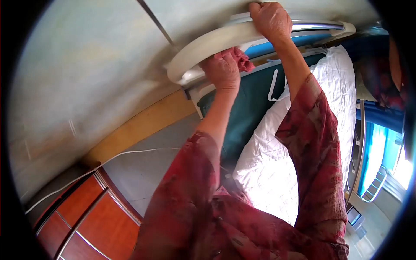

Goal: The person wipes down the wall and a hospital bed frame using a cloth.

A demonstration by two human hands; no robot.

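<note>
My left hand (223,73) is closed on a crumpled pinkish-red cloth (238,58), which it holds against the inner side of a cream bed headboard (203,50). Part of the cloth is hidden behind my fingers. Farther right, my right hand (273,21) is wrapped over the headboard's top rail. A blue panel (262,48) shows beneath the rail. Below the headboard lies a dark green mattress (247,102), partly covered by a white quilt (268,160) with a loose white strap (273,86) beside it.
The wall (86,65) rises close behind the headboard, with a wooden strip (134,123) along it. A white cable (125,152) runs across the grey floor area to the left. An orange-red seat or cabinet with metal bars (99,212) stands lower left. Blue curtains (372,147) hang at right.
</note>
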